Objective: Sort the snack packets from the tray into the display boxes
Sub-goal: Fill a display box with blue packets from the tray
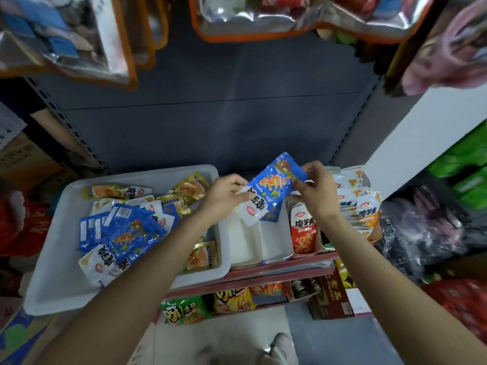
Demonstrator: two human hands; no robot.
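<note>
A blue snack packet (271, 188) is held up between both hands, above the white display boxes (272, 238). My left hand (226, 196) pinches its white lower end; my right hand (315, 189) pinches its upper right edge. The white tray (58, 259) on the left holds several blue packets (126, 233) and gold packets (192, 188). A red packet (303, 230) stands in the box to the right, with a row of orange packets (361, 204) further right.
A dark grey shelf back panel (210, 114) rises behind. Bags hang overhead (79, 35). A lower shelf holds green and yellow chip bags (184, 309) and a brown box (332, 296). Black plastic-wrapped goods (427, 227) sit at right. My shoes (279, 349) are below.
</note>
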